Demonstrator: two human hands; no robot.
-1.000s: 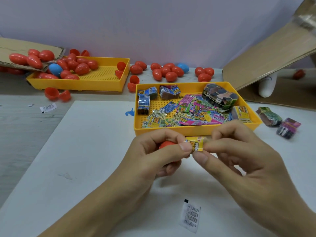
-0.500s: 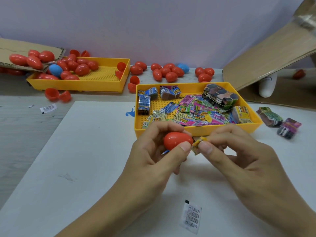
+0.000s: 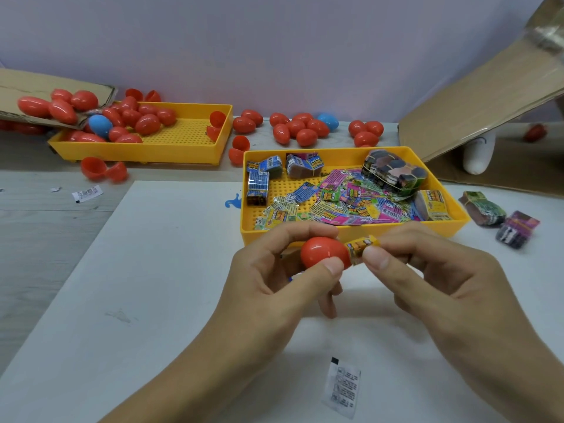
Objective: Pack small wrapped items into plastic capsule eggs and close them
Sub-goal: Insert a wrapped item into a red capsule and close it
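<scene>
My left hand (image 3: 274,279) grips a red capsule egg half (image 3: 323,252) between thumb and fingers, its open end turned right. My right hand (image 3: 433,279) pinches a small yellow wrapped item (image 3: 361,246) whose left end touches the egg's mouth. Both hands hover over the white board just in front of the near yellow tray (image 3: 348,233), which holds several loose colourful wrapped items (image 3: 351,203) and banded bundles.
A second yellow tray (image 3: 140,148) at the back left holds several red eggs and one blue. More eggs (image 3: 302,129) lie along the wall. Cardboard (image 3: 488,96) leans at the right, two bundles (image 3: 500,215) beside it. A white sachet (image 3: 343,386) lies on the board.
My left hand has turned the red egg half up into plain view. My right hand has brought the yellow wrapped item end-first against its opening.
</scene>
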